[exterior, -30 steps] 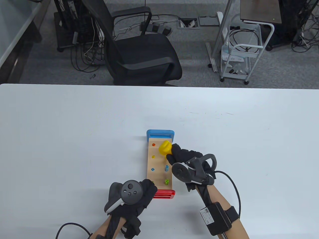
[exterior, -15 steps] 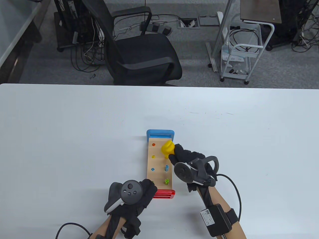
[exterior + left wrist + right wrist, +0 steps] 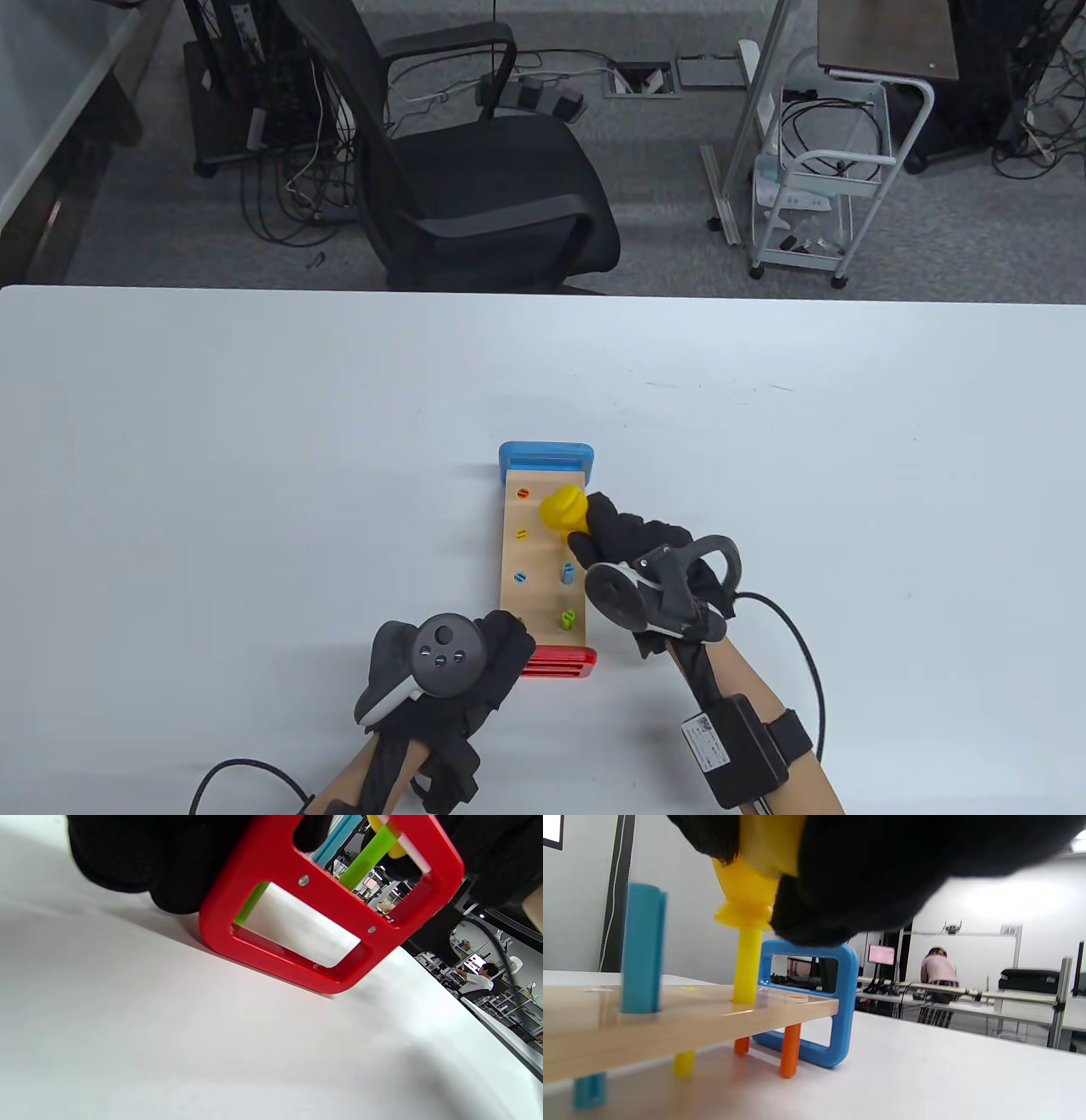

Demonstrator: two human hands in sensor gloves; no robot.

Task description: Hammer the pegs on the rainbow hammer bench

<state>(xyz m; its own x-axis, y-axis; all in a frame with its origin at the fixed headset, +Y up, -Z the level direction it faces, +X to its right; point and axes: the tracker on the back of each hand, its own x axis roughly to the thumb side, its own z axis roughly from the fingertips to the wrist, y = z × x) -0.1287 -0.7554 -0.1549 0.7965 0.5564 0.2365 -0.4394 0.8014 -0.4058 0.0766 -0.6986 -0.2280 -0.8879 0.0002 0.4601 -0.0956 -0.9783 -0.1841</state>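
Observation:
The hammer bench (image 3: 533,556) lies lengthwise at mid-table, blue end (image 3: 545,456) far, red end (image 3: 560,660) near. My left hand (image 3: 507,643) holds its near-left corner; its fingers (image 3: 169,870) wrap the red end frame (image 3: 297,955). My right hand (image 3: 594,525) grips the yellow hammer (image 3: 563,508) over the far-right holes. There the hammer (image 3: 751,887) sits on top of a raised yellow peg (image 3: 746,963). A blue peg (image 3: 567,574) and a green peg (image 3: 567,619) stand up in the right row. The left row's pegs are flush with the board.
A black office chair (image 3: 475,161) stands beyond the table's far edge, with a white wire cart (image 3: 814,195) to its right. Cables trail from both wrists over the near table. Orange peg ends (image 3: 790,1050) stick out under the board.
My right hand moved the hammer slightly right and up, then back left and down onto the far-right peg. My left hand and the bench stayed put.

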